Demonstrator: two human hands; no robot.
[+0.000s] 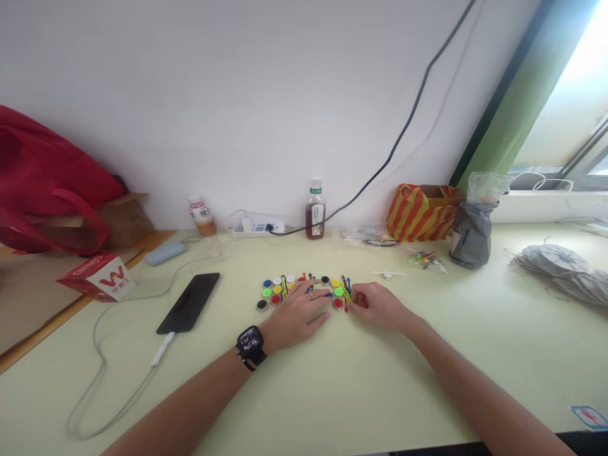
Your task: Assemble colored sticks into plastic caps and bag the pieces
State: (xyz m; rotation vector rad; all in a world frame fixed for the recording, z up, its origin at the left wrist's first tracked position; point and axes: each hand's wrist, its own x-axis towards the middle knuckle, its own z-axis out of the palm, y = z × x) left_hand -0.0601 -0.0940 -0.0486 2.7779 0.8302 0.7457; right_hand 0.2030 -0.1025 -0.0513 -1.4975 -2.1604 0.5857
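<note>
My left hand lies palm down with its fingers stretched and spread over a group of small coloured discs. Under and beside it show a black disc, a blue disc, a red disc and several more; the fingers hide part of the group. My right hand is closed, thumb and forefinger pinched at the right edge of the group. Right at those fingertips is a bundle of thin coloured plastic arrows. What the pinch holds, if anything, is hidden. Another disc, red, lies between the hands.
A black phone on a cable lies left, near a red-and-white box. Along the wall stand a drink bottle, a power strip, a dark bottle, a striped bag and a grey bag. A black cord hangs down.
</note>
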